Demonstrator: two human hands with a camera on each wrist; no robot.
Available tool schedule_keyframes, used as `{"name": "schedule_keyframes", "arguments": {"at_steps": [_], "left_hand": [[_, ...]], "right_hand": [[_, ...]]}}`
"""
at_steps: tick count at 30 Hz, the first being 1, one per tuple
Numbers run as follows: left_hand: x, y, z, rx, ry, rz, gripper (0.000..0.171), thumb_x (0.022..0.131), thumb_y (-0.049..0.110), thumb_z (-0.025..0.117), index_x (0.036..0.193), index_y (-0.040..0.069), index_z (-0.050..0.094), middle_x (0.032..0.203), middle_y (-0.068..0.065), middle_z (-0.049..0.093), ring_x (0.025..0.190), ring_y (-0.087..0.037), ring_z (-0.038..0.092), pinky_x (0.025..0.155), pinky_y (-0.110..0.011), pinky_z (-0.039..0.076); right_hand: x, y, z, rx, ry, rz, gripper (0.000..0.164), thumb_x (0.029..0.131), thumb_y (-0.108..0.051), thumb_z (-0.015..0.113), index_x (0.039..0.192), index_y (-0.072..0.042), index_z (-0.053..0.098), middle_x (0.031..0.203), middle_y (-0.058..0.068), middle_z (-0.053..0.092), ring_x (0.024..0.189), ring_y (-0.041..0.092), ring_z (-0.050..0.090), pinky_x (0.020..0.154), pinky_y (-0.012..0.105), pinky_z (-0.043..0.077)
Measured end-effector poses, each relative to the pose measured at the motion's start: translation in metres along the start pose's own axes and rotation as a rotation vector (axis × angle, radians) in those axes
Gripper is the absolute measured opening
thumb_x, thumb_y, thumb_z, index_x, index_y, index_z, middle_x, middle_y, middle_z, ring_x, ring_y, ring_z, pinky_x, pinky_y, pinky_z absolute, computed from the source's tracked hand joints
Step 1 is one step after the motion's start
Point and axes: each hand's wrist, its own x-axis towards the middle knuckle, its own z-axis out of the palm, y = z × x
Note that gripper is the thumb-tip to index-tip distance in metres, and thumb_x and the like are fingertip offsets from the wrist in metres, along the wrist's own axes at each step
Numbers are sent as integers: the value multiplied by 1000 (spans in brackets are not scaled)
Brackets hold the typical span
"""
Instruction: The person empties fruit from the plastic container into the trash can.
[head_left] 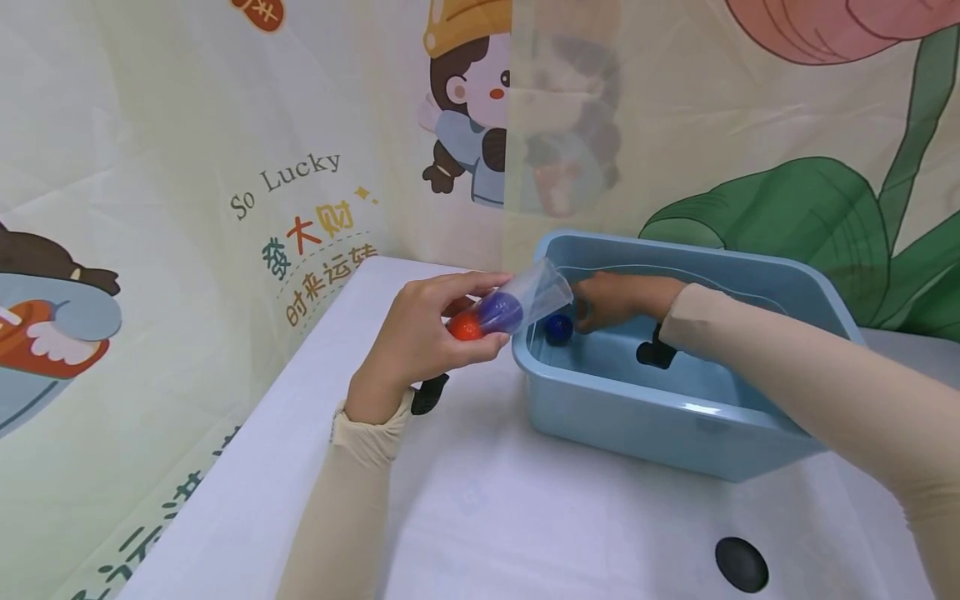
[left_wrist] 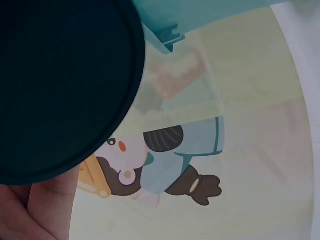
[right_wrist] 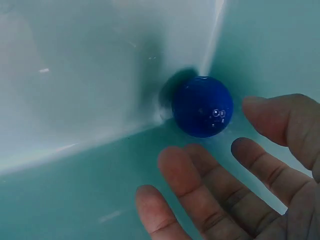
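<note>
My left hand [head_left: 423,325] holds a clear plastic tube-like cup [head_left: 547,292], tilted with its mouth up and right over the bin's left rim. Inside it a purple-blue ball [head_left: 501,312] sits beside an orange-red ball [head_left: 465,326] at the lower end. Down in the light-blue bin [head_left: 637,446], my right hand [head_left: 626,298] reaches toward a dark blue ball [head_left: 558,329]. In the right wrist view that blue ball [right_wrist: 202,107] lies in the bin's corner. There my right hand's fingers [right_wrist: 200,185] are spread just short of it, the thumb at its right.
The bin stands on a white-covered table [head_left: 465,517] against a printed cloth backdrop [head_left: 375,92]. A black oval disc [head_left: 742,565] lies near the front. A dark round shape [left_wrist: 65,85] blocks much of the left wrist view, with fingers [left_wrist: 50,210] below it.
</note>
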Motion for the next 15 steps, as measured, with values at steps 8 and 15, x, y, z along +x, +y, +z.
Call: {"name": "schedule_keyframes", "arguments": {"at_steps": [8, 15], "left_hand": [[0, -1, 0, 1, -6, -10, 53, 75, 22, 85, 126, 17, 70, 114, -2, 72, 83, -12, 69, 76, -29, 58], [0, -3, 3, 1, -1, 12, 52, 75, 22, 85, 125, 16, 71, 113, -1, 72, 81, -10, 68, 75, -27, 58]], "right_hand": [[13, 7, 5, 9, 24, -24, 43, 90, -14, 70, 129, -3, 57, 108, 12, 66, 90, 25, 62, 82, 43, 54], [20, 10, 9, 39, -19, 8, 43, 91, -13, 70, 130, -4, 56, 105, 11, 67, 91, 25, 64, 82, 42, 54]]}}
